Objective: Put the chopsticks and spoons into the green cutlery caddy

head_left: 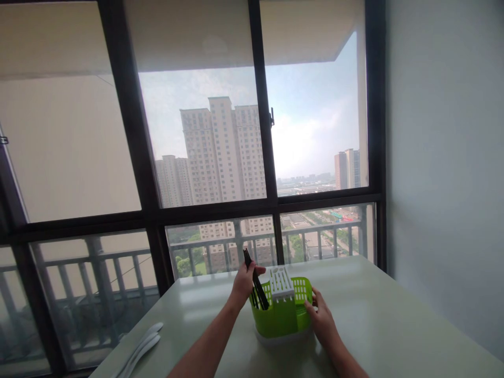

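Note:
A green utensil holder with a white slotted top piece and a pale base stands on the table. My left hand is closed around a bunch of black chopsticks. They lean at a slant, with their lower ends inside the holder's left compartment. My right hand grips the rim at the holder's right side, thumb on the near side and fingers around the outer wall. The right compartment has pierced walls, and I see no utensils in it.
White spoons lie together at the left edge of the pale table. Beyond the table stands a dark-framed window, with a railing and tall buildings outside. A plain wall rises on the right.

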A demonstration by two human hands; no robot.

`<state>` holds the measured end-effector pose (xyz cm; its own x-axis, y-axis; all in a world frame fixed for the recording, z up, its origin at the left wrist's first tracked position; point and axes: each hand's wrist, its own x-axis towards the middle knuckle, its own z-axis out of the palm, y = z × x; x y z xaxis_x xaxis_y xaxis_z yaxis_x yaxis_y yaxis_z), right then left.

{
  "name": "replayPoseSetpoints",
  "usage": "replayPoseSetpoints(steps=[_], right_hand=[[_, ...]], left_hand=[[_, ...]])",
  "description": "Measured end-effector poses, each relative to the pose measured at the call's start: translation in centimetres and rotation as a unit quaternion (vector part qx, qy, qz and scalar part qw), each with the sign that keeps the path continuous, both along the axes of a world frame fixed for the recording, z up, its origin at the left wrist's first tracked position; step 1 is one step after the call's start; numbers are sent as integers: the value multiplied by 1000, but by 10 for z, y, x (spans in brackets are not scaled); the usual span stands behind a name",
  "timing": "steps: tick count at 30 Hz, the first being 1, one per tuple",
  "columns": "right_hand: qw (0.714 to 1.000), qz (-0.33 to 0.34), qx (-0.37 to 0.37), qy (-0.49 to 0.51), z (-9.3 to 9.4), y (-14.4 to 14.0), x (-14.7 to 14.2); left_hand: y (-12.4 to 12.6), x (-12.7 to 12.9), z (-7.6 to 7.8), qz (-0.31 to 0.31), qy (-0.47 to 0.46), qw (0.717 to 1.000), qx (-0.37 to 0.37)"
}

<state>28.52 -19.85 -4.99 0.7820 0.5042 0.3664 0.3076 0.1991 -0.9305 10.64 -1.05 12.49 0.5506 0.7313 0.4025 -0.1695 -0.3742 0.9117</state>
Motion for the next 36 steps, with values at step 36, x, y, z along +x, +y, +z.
replayPoseSetpoints(steps=[36], right_hand=[[999, -12, -29, -29, -4, -2, 3]], left_hand=[[81, -243, -125, 311, 577, 743, 134]])
